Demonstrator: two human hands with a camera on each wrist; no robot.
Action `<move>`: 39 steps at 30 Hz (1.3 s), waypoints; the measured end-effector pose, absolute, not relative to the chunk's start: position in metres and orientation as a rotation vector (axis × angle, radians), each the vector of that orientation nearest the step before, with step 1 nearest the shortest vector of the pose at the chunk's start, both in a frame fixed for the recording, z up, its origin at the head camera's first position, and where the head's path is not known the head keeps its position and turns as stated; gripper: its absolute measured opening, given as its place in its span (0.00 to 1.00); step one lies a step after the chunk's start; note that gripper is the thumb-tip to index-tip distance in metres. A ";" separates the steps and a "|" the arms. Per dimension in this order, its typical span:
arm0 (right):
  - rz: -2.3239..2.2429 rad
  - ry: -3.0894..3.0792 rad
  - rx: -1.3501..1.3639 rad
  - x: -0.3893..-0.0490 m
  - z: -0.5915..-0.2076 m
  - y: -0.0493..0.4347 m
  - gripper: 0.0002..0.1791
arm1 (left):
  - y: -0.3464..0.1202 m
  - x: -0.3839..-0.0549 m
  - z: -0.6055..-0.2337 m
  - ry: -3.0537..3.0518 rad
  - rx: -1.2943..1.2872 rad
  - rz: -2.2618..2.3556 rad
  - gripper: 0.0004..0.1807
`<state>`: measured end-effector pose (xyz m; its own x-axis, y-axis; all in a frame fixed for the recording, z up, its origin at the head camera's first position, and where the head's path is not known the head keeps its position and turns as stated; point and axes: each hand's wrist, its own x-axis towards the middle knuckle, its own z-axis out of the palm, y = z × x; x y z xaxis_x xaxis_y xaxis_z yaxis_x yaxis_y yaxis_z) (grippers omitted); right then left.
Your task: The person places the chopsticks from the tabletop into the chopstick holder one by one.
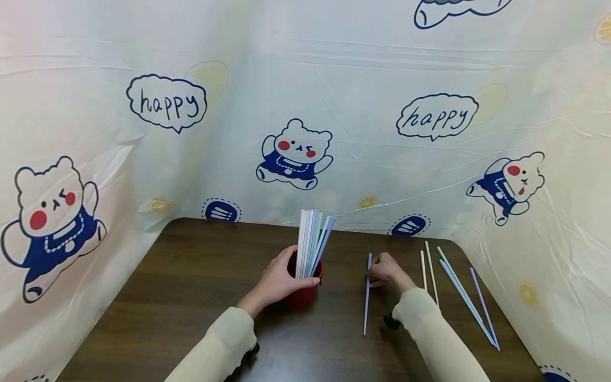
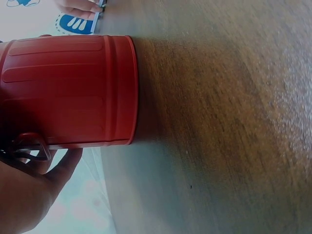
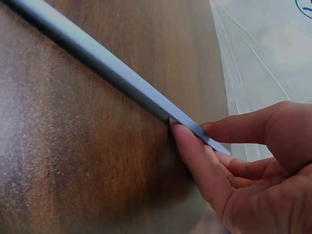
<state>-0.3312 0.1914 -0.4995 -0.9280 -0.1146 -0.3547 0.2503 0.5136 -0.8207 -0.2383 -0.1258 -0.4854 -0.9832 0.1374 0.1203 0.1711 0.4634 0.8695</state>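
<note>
My left hand (image 1: 281, 276) grips a red ribbed metal pot (image 2: 63, 87) by its upper part, the thumb lying across the front. A bundle of white, light blue and lavender chopsticks (image 1: 309, 239) stands in the pot, leaning slightly right. To the right of it, my right hand (image 1: 389, 270) pinches one lavender-blue chopstick (image 1: 366, 307) near its far end, between thumb and fingers. In the right wrist view the same chopstick (image 3: 112, 73) slants over the wood, its faceted end sticking out past the fingertips.
Right of my right hand lie two white chopsticks (image 1: 431, 270), some light blue chopsticks (image 1: 465, 297) and a lavender chopstick (image 1: 484, 307) on the brown wooden table (image 1: 191, 307). A printed curtain (image 1: 363, 132) hangs behind and along both sides of the table.
</note>
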 end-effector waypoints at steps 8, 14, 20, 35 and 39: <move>-1.487 2.324 0.117 -0.328 -0.501 0.196 0.04 | -0.126 -0.238 -0.486 -2.658 -0.279 -1.586 0.52; -1.551 2.279 0.153 -0.327 -0.502 0.201 0.14 | -0.125 -0.238 -0.486 -2.659 -0.284 -1.582 0.51; -1.656 2.238 0.178 -0.328 -0.501 0.203 0.18 | -0.125 -0.238 -0.485 -2.658 -0.284 -1.590 0.52; -2.020 2.160 0.044 -0.323 -0.440 0.180 0.22 | -0.126 -0.238 -0.486 -2.651 -0.291 -1.598 0.49; -2.140 2.127 0.006 -0.319 -0.418 0.170 0.19 | -0.126 -0.239 -0.486 -2.650 -0.290 -1.596 0.48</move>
